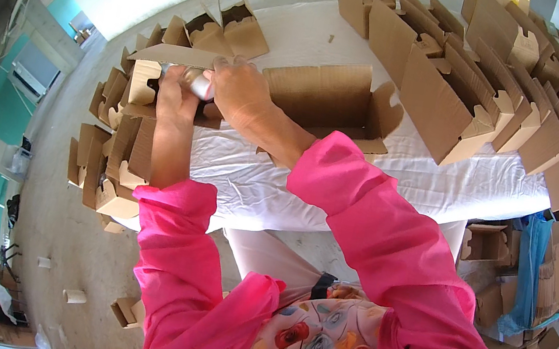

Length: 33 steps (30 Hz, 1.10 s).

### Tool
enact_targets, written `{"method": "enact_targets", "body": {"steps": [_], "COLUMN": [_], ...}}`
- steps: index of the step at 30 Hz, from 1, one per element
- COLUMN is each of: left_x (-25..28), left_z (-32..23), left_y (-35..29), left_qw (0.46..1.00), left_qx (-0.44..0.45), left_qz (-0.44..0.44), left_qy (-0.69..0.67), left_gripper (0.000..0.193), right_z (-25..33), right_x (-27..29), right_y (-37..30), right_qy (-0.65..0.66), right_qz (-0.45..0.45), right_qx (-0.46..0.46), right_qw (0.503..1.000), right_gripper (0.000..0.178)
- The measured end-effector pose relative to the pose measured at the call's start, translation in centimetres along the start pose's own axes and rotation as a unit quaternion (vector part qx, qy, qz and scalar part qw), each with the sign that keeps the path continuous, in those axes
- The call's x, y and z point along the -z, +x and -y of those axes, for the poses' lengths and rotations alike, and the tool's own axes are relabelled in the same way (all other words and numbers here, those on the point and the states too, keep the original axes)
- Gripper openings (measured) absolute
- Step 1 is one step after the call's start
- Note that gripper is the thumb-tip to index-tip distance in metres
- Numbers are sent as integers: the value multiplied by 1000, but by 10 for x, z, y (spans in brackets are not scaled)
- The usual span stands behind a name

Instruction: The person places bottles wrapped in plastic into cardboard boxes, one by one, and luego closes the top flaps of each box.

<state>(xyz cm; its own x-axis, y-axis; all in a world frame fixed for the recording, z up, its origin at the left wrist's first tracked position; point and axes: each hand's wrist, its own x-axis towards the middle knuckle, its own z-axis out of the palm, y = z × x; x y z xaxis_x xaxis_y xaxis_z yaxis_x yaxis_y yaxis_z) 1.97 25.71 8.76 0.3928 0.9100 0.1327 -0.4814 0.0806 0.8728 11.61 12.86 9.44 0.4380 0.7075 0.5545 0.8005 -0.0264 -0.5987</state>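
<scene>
A shiny, whitish roll-like thing with a pink edge is between my two hands, at an opened cardboard box on the left part of the table. My right hand is closed against its right side, with the fingertips partly hidden. Beside its left end is my left hand, fingers bent inside the box opening; what they grip is hidden. The box's raised flap stands behind both hands. Just right of my right hand, another open cardboard box lies with its inside showing.
A white cloth covers the table. Folded cardboard boxes stand in rows on the right, with more open boxes along the far left. Cartons and blue plastic are at the lower right. A white roll lies on the floor.
</scene>
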Motion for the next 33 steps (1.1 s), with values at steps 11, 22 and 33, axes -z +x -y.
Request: {"method": "enact_targets", "body": {"steps": [11, 22, 33], "left_x": [-6, -79, -40], "left_z": [-35, -7, 42], "left_y": [-53, -129, -138], "left_qw": [976, 915, 824], "left_qx": [79, -312, -182], "left_qz": [87, 134, 107], "left_qy": [-181, 217, 525], "left_gripper": [47, 32, 22], "right_z": [-7, 0, -71], "right_x": [12, 95, 155], "right_y": [16, -5, -56], "right_qy": [154, 627, 127], "right_qz": [72, 152, 288], "right_qx": [11, -113, 46], "right_qw": [985, 756, 948], "right_gripper": [37, 33, 47]}}
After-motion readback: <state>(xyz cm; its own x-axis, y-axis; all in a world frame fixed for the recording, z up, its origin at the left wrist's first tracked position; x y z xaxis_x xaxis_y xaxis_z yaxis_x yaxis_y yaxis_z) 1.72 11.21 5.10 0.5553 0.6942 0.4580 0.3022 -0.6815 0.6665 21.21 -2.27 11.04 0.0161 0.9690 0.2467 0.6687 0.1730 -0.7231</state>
